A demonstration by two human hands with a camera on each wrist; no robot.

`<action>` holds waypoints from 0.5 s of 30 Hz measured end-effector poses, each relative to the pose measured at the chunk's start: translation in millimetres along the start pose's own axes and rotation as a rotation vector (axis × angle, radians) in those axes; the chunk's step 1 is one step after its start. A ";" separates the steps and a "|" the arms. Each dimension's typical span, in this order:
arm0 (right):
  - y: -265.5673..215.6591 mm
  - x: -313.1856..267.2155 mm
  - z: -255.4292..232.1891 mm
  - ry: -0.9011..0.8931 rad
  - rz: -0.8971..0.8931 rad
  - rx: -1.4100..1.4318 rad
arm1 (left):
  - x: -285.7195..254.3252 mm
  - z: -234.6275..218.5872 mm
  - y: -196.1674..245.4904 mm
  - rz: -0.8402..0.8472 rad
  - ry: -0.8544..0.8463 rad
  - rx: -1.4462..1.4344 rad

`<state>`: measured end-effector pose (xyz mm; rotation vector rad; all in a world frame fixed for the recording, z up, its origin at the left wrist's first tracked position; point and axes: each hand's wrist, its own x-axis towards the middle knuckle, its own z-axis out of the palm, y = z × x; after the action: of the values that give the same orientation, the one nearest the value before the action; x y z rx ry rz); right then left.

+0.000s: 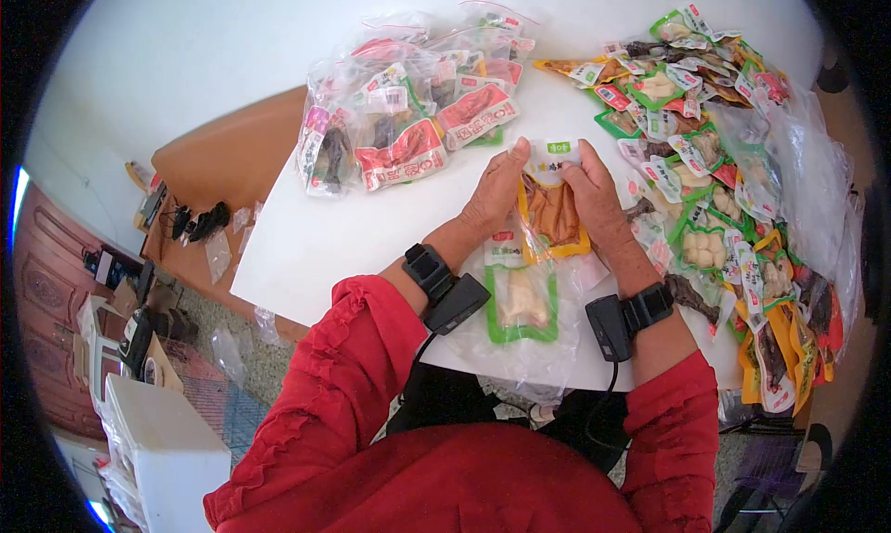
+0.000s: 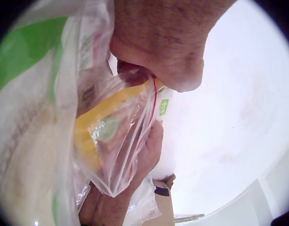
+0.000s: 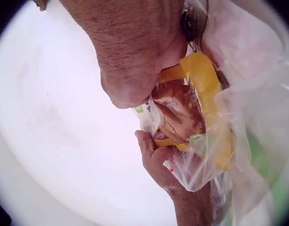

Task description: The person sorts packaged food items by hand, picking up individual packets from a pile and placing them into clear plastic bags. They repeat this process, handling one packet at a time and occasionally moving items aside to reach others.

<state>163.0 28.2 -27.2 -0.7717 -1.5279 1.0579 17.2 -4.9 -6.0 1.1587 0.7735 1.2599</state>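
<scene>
My left hand (image 1: 494, 194) and right hand (image 1: 599, 202) pinch the white top end of a yellow-edged vacuum pack of brown meat (image 1: 554, 214), one hand at each side. The pack overlaps a clear zip bag (image 2: 115, 181), whose red-lined mouth spreads around its yellow edge in the left wrist view. Below it, nearer my body, a green-edged pack of pale meat (image 1: 520, 301) shows through the clear plastic. In the right wrist view the brown meat pack tilts between both hands, and the fingertips are partly hidden.
Filled zip bags (image 1: 399, 115) stand at the back left of the white table (image 1: 306, 236). A large heap of loose vacuum packs (image 1: 701, 162) covers the right side, with empty clear bags (image 1: 803, 171) over its edge. A brown bench (image 1: 223, 153) stands beyond the left edge.
</scene>
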 end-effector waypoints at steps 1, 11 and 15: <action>0.3 0.0 0.1 0.000 0.000 0.000 | -1.2 1.0 1.8 -0.002 -0.001 0.005; -5.7 -0.9 -0.5 -0.033 -0.008 -0.007 | -0.1 1.1 1.9 -0.022 -0.014 -0.100; -7.9 -1.9 0.8 -0.031 0.010 0.015 | -0.1 0.1 2.1 -0.029 -0.009 -0.089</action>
<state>163.1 23.2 -20.8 -0.7565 -1.5416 1.0921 16.6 -5.2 -4.0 1.0768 0.7177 1.2518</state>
